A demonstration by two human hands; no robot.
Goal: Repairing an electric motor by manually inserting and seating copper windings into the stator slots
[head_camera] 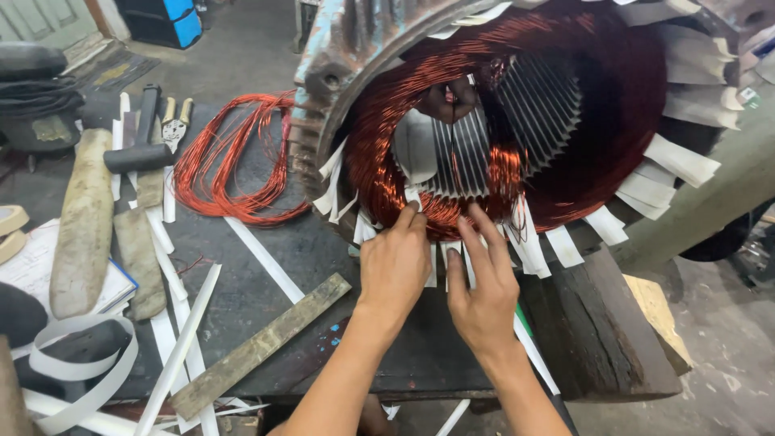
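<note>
Fingers [413,216] on glossy copper windings [452,211], white paper strips [529,242]

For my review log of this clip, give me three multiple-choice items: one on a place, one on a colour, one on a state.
1. Where is the loose wire bundle?
A. left of the stator
B. inside the stator
C. on the floor

2. What colour are the windings?
A. green
B. copper-red
C. blue

3. What are the hands doing?
A. resting off the stator
B. holding a hammer
C. fingers at the lower windings

Key: 1 A, it lies on the bench left of the stator. 2 B, coils look copper-red. 3 C, left hand and right hand touch the paper strips there.
</note>
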